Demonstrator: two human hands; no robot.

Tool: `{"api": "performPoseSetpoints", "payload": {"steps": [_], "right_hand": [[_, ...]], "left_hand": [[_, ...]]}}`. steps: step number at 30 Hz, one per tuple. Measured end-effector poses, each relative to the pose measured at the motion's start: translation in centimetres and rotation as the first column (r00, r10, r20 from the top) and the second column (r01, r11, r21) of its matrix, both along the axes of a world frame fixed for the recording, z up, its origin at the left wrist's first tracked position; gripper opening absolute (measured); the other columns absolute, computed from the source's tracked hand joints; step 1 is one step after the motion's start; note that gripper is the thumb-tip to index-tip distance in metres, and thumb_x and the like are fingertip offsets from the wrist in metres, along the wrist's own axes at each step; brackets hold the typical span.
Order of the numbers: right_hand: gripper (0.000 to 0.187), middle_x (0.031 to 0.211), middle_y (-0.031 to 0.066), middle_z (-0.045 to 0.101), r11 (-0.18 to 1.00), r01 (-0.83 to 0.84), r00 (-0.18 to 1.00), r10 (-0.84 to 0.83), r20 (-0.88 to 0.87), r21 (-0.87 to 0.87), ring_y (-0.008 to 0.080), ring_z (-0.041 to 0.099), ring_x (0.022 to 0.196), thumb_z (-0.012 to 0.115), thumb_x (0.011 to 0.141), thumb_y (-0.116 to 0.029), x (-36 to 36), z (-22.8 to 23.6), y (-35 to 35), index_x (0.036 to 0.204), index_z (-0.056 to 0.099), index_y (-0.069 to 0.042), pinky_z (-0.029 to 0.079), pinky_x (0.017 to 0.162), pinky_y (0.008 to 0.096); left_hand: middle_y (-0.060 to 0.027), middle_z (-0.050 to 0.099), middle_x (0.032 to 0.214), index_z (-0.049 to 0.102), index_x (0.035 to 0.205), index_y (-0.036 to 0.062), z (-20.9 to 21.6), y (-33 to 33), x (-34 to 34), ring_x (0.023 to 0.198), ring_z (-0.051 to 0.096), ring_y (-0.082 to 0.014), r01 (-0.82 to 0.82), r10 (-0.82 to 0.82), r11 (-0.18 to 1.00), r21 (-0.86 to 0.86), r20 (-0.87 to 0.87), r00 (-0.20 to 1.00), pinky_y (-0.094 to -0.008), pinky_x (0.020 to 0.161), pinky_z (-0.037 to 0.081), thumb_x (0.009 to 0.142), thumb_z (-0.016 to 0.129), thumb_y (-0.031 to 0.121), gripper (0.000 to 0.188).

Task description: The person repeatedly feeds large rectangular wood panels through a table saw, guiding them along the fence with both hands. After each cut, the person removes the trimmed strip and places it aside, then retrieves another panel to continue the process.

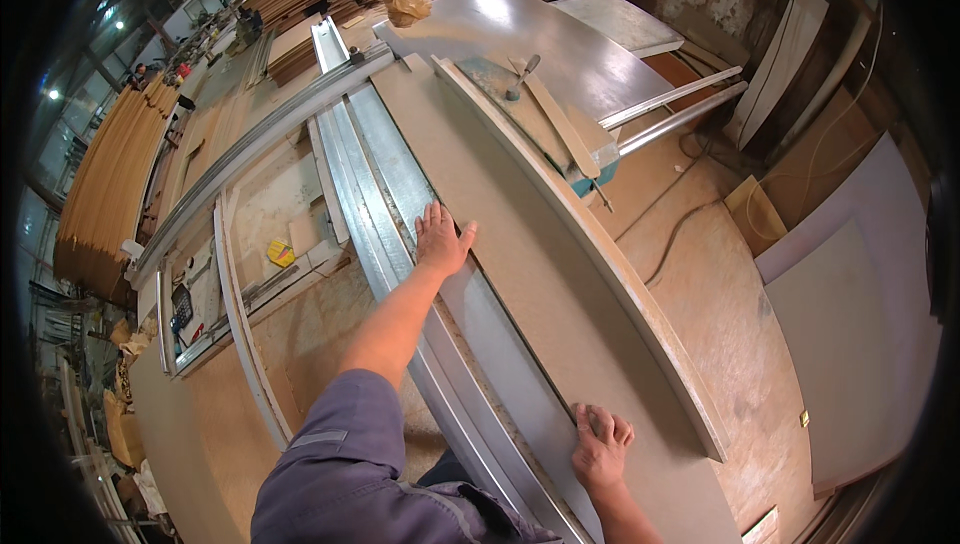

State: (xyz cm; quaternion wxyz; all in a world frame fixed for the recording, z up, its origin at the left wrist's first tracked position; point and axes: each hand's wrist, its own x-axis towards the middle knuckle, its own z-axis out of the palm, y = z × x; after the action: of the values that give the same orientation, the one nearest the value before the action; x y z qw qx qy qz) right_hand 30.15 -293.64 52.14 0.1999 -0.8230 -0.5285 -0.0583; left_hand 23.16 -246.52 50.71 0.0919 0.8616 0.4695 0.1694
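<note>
A long grey-brown board (540, 244) lies flat along the metal sliding table (395, 169) of a saw bench. My left hand (443, 240) rests on the board's left edge, fingers stretched forward and thumb out to the side. Nearer to me, my right hand (603, 446) has its fingers curled on the same edge, with the thumb against it. Along the board's right side runs a long pale fence (600, 254). What lies under the board is hidden.
Beyond the fence are a wooden strip (560, 124) and a dark-handled tool (522, 77). Two metal rails (680, 119) stick out to the right. A yellow tape measure (281, 252) and a calculator (181, 308) lie left. Stacked boards (120, 179) stand farther left.
</note>
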Motion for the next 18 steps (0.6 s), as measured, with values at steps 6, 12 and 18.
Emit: {"api": "performPoseSetpoints", "payload": {"steps": [6, 12, 18], "right_hand": [[0.051, 0.126, 0.005, 0.053, 1.0, 0.005, 0.999, -0.006, 0.034, 0.014, 0.0298, 0.047, 0.116, 0.059, 0.076, -0.004, -0.1, -0.3, 0.0, 0.125, 0.068, -0.013, 0.034, 0.103, 0.0472], [0.056, 0.13, 0.0042, 0.051, 0.999, 0.007, 1.0, -0.006, -0.024, 0.043, 0.0303, 0.044, 0.119, 0.056, 0.077, -0.005, -0.3, -0.9, -0.2, 0.132, 0.063, -0.014, 0.031, 0.107, 0.0488], [0.048, 0.129, 0.0083, 0.052, 0.995, -0.006, 0.997, 0.013, -0.07, 0.102, 0.032, 0.046, 0.12, 0.056, 0.085, -0.009, 0.3, -0.2, -0.3, 0.133, 0.06, -0.01, 0.036, 0.105, 0.0479]], "left_hand": [[-0.0251, 0.027, 0.159, 0.033, 0.147, -0.0098, 0.0, -2.5, 0.6, 0.15, 0.02, -0.0378, -0.106, 0.11, 0.993, -0.054, 0.079, 0.991, -0.0517, 0.122, 0.012, 0.097, 0.046, 0.054, 0.083], [-0.0301, 0.028, 0.156, 0.032, 0.146, -0.0134, -2.3, -24.7, 2.0, 0.148, 0.021, -0.0429, -0.084, 0.087, 0.996, -0.026, 0.095, 0.992, -0.0541, 0.122, 0.012, 0.091, 0.053, 0.056, 0.091], [-0.0305, 0.03, 0.155, 0.035, 0.143, -0.0162, -2.1, -34.2, 1.3, 0.146, 0.024, -0.0433, -0.012, 0.019, 0.998, -0.054, 0.136, 0.991, -0.0556, 0.12, 0.016, 0.091, 0.055, 0.051, 0.087]]}}
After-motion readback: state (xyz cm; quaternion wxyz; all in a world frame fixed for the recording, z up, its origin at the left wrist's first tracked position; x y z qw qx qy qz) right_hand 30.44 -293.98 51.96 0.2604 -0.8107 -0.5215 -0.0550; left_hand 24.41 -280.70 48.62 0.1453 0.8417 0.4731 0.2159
